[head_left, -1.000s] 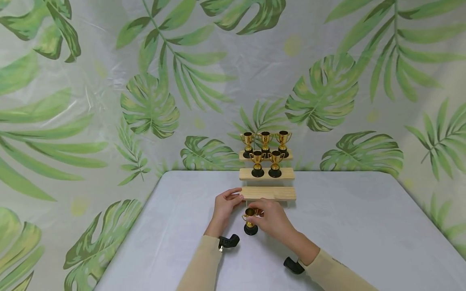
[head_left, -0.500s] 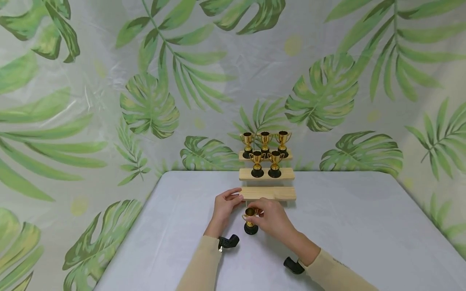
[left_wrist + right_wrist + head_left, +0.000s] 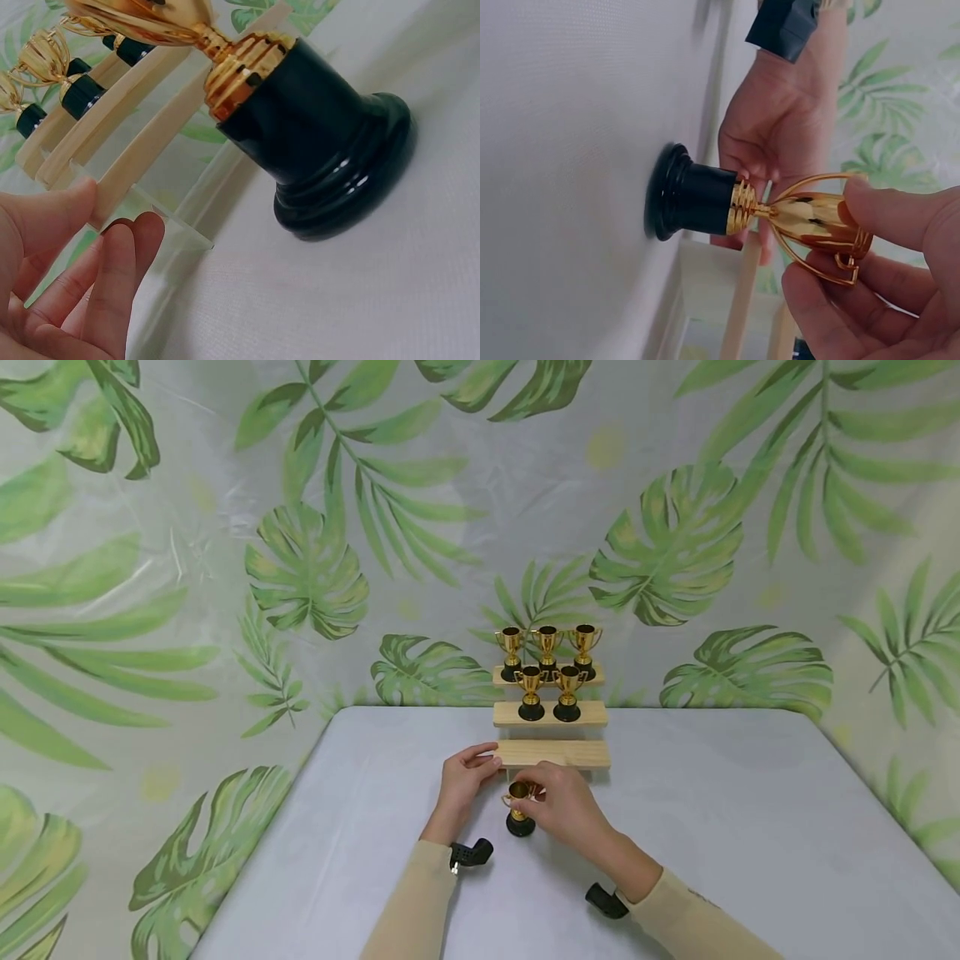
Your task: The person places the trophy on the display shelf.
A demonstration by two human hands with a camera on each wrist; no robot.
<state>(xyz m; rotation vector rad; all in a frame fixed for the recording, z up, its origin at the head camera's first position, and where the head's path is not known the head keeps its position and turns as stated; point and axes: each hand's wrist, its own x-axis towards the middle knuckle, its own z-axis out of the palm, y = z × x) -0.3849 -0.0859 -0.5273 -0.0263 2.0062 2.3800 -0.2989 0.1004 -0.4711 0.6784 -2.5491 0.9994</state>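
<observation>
A small gold trophy cup [image 3: 519, 811] on a black round base stands upright in front of a three-step wooden stand. My right hand [image 3: 567, 807] pinches its bowl between thumb and fingers, seen closely in the right wrist view, where the cup [image 3: 817, 221] shows both its handles. The base is right at the white tabletop. My left hand [image 3: 460, 783] holds the left end of the lowest wooden shelf [image 3: 553, 753]; in the left wrist view the thumb lies on top and the fingers [image 3: 112, 277] curl beneath that shelf [image 3: 150, 150].
Two trophies [image 3: 567, 695] stand on the middle shelf [image 3: 550, 714], its right side bare. Three more trophies [image 3: 547, 652] line the top shelf. Clear supports [image 3: 180, 225] carry the shelves. A leaf-patterned sheet [image 3: 420, 568] hangs behind the white table [image 3: 712, 827].
The head view has tilted slightly, so everything sits a little higher. My right hand and the trophy have shifted slightly to the right; my left hand keeps its hold on the shelf.
</observation>
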